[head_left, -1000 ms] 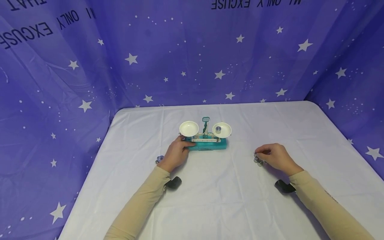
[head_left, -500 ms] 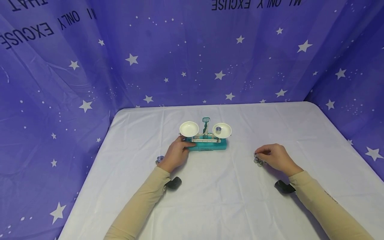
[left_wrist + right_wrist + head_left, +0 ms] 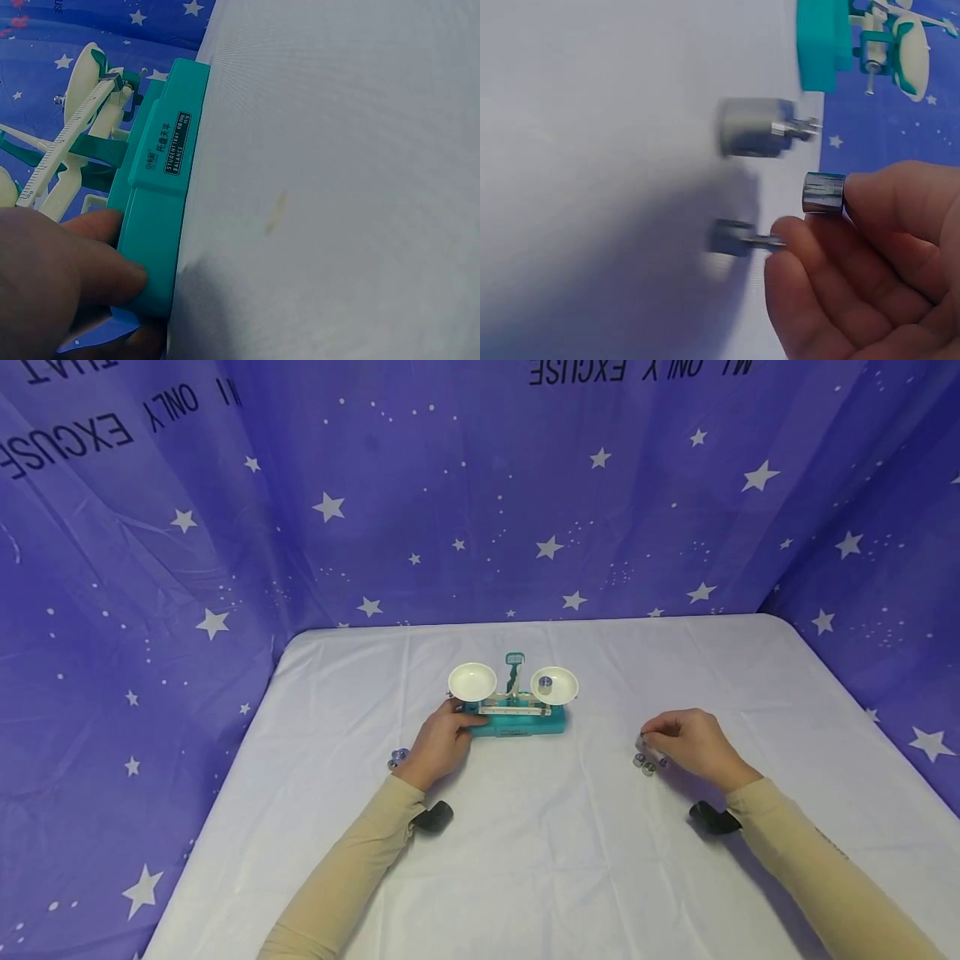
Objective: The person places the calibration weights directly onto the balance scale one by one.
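Observation:
A teal student balance [image 3: 521,725] with two white pans stands on the white table. My left hand [image 3: 441,742] grips the left end of its base; in the left wrist view the thumb [image 3: 112,274] presses the front of the base [image 3: 161,225]. A silvery weight [image 3: 545,683] sits in the right pan [image 3: 566,689], and nothing lies in the left pan [image 3: 472,681]. My right hand [image 3: 696,745] pinches a small metal weight [image 3: 823,193] between thumb and fingers, above the table. Below it stand a larger knobbed weight [image 3: 754,127] and a small one [image 3: 731,238].
Several small shiny bluish pieces [image 3: 397,758] lie left of my left wrist, partly hidden by it. A black wrist-worn device [image 3: 433,818] juts from the left sleeve, another [image 3: 712,818] from the right. A purple star-printed curtain [image 3: 480,493] hangs behind the white table [image 3: 525,860].
My right hand has risen slightly and away from the cluster of weights, lifting one small weight; the others stay on the table. The left hand and balance keep their place.

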The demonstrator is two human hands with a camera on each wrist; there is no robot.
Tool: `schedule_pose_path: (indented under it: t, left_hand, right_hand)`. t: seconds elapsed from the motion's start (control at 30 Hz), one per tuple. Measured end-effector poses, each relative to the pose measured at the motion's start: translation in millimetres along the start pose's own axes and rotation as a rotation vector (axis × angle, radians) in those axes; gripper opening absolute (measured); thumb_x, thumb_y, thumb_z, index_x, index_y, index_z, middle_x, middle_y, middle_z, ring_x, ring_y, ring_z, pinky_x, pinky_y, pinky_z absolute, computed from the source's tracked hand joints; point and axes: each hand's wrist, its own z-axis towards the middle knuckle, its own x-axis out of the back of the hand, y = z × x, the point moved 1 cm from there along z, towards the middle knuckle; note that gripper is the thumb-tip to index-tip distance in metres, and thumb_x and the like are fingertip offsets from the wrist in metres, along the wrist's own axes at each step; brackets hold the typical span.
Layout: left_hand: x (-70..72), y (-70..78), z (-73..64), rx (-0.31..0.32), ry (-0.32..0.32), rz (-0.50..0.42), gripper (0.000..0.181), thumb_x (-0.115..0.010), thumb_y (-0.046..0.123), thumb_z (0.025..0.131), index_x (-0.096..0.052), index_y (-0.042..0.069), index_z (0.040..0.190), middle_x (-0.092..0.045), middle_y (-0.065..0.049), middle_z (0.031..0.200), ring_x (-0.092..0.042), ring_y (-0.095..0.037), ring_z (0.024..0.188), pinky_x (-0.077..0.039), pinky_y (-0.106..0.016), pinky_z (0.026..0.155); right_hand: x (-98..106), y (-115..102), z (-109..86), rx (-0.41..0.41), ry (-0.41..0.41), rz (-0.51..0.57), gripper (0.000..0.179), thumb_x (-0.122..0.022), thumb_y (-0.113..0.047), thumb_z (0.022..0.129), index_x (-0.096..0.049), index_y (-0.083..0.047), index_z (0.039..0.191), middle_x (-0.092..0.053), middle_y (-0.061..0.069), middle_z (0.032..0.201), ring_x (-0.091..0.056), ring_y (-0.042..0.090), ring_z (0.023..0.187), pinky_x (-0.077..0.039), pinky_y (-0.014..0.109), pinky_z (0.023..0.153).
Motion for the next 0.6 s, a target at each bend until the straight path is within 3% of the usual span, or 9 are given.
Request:
schedule_pose_path:
  t: [0.23,0.6]
  left_hand:
    - [0.8,0.4,-0.1,-0.001,0.005,0.0,0.036,-0.056,-0.006,0.089,-0.08,0.007,0.111,-0.059,-0.024,0.14,-0.057,-0.039,0.132,-0.048,-0.05,0.111]
    - [-0.4,-0.1,-0.6,-0.008,0.01,0.003,0.037,-0.055,-0.007,0.088,-0.08,0.008,0.111,-0.06,-0.024,0.138,-0.058,-0.038,0.131,-0.048,-0.049,0.111]
  right_hand:
    - [16.6,-17.0,12.6,-0.009,0.0,0.007,0.012,-0.072,-0.013,0.09,-0.079,-0.006,0.097,-0.079,0.012,0.095,-0.07,0.011,0.079,-0.053,0.023,0.065]
    - [39.0,-54.6,44.2,0.054,0.037,0.017,0.013,-0.069,-0.013,0.092,-0.079,-0.007,0.096,-0.079,0.012,0.094,-0.068,-0.002,0.075,-0.054,0.019,0.067]
